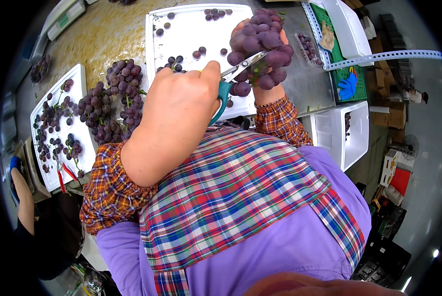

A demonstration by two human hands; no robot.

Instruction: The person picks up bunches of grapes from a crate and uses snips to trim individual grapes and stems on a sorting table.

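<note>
Left hand (181,101) grips scissors (224,91), right hand (270,92) a grape bunch (260,42). Left of the bunch, a rimmed white tray (201,30) has bare room; rightward, metal table (304,88)

Honestly, I'm not finding any words or numbers I can read here. The white device (66,18) in the upper left is showing a green panel with faint marks on it, but they're coming out too small to make out. Over by the right edge, a white carton (389,167) is carrying some coloured patches that might be print, and they're looking way too tiny and blurry to tell.
</note>
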